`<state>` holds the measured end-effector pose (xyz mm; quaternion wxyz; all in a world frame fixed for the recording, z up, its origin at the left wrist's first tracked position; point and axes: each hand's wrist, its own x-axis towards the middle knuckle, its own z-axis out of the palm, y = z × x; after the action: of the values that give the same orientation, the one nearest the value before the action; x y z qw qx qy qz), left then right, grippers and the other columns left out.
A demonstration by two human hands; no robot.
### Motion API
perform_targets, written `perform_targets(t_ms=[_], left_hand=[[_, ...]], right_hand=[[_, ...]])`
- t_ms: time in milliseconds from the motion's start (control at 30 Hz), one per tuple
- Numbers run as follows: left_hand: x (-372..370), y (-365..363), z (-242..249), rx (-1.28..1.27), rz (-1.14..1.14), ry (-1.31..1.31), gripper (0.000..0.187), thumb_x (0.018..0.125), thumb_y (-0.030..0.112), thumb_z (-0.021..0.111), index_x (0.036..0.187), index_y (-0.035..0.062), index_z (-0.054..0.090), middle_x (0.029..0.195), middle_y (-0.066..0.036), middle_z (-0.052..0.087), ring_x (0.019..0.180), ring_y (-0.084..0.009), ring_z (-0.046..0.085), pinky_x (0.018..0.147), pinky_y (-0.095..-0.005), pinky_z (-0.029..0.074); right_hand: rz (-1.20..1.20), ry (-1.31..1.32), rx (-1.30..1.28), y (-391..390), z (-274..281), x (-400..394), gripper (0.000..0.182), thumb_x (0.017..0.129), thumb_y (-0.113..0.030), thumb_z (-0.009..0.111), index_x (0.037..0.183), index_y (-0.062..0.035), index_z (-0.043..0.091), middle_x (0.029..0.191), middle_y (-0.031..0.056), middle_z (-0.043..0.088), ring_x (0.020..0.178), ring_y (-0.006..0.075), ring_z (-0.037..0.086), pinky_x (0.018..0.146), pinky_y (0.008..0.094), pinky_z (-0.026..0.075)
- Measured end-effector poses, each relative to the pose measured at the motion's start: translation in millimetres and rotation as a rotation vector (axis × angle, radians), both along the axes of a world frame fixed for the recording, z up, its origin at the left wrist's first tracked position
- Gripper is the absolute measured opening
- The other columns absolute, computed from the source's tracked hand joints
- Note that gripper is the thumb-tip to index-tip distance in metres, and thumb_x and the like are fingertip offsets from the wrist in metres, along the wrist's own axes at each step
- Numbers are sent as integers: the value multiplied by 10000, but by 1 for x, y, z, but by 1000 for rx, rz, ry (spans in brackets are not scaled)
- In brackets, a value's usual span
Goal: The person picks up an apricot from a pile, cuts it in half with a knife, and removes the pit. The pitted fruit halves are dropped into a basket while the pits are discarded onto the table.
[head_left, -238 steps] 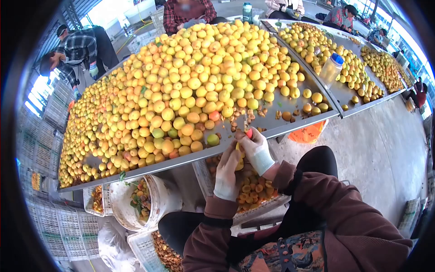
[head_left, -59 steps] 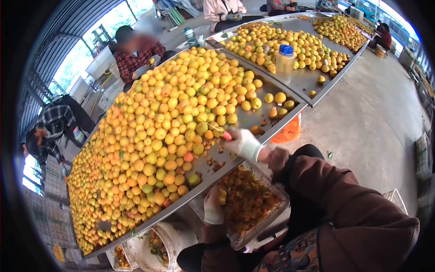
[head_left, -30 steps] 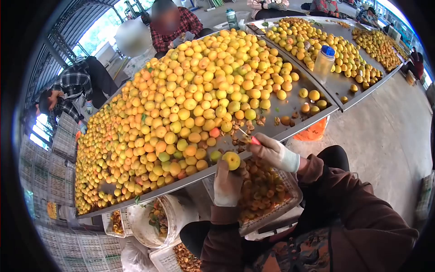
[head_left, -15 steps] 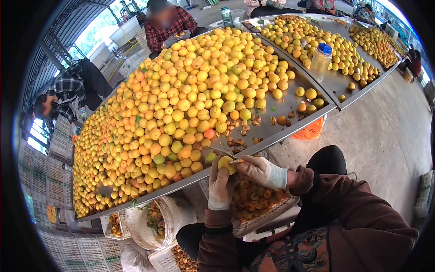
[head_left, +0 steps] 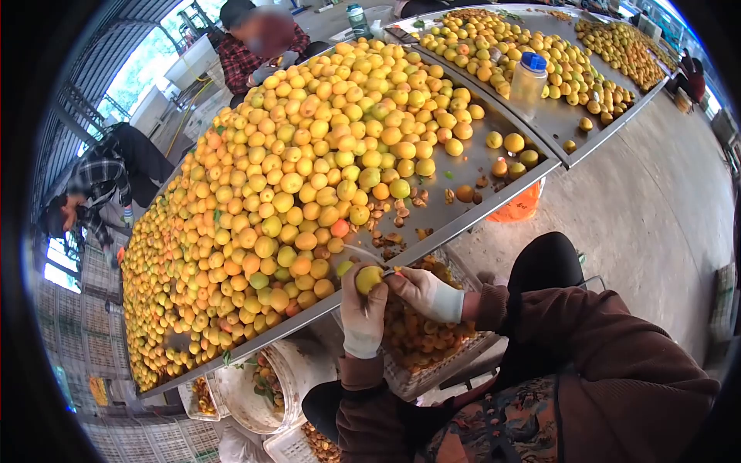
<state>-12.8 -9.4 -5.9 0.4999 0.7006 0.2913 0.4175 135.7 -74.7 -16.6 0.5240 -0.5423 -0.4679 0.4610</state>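
My left hand [head_left: 363, 312], in a pale work glove, is closed around a yellow-green apricot [head_left: 369, 279] just off the table's front edge. The gloved right hand [head_left: 430, 295] grips a small knife [head_left: 391, 272], whose blade meets the right side of the fruit. Most of the knife's handle is hidden by my fingers. Under both hands is a crate [head_left: 417, 378] of cut apricot pieces [head_left: 417, 332]. A large heap of whole apricots [head_left: 285, 185] covers the metal table [head_left: 478, 220] in front of me, with pits and scraps [head_left: 394, 235] near the edge.
A white bucket [head_left: 231, 393] with leaves and scraps stands below the table at left, beside small crates [head_left: 282, 444]. A blue-capped bottle [head_left: 529, 85] stands on the table. One person [head_left: 262, 46] sits across; another [head_left: 116, 166] bends at left. An orange bucket [head_left: 517, 204] sits under the edge.
The view has shifted slightly, so the table appears higher and further left. The knife blade, earlier lying across the top of the apricot, is now at its right side. Both hands keep their holds.
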Motion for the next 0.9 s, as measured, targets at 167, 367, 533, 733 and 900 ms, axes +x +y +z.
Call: perform_targets(t_ms=[167,367,533,733,900], left_hand=[[0,-3,3,269,167,338,433,945,242,647,1267,-1,491,1169,-78,569,1077,-192,542,953,-324,451],[-2,-5,11,-459,-58,-530,590,946,403,644,1341,7,455,1194,-84,578,1064,-206,574,942,-349,478],[1,-8,3,-442,-19,-567,635,946,443,622,1380,23,424,1226,-109,577,1133,-246,563,1002,-409,448],[4,-7,0,-382,33,-504,641,942,460,621,1375,25,435,1196,-118,598,1098,-245,586,959,-392,476],[8,-15,-1,-508,34,-537,623,951,445,619,1353,5,438,1118,-108,598,1022,-225,586,935,-371,482]], right_hand=[[3,-645,35,3,17,27,336,970,-385,533,1019,-53,535,913,247,644,883,449,615,713,501,505],[62,-148,128,-7,36,8,390,998,-403,512,1184,-63,559,1021,231,659,1011,415,629,816,438,512],[129,-143,7,-14,28,1,446,1008,-424,486,1246,-53,550,1072,233,652,1058,419,611,867,425,498],[118,-203,-50,-13,14,0,526,1007,-470,490,1249,-8,554,955,223,653,933,313,659,819,378,500],[97,-166,-87,-17,10,-11,493,1008,-461,469,1262,-45,540,1058,254,655,1064,442,601,853,438,502]])
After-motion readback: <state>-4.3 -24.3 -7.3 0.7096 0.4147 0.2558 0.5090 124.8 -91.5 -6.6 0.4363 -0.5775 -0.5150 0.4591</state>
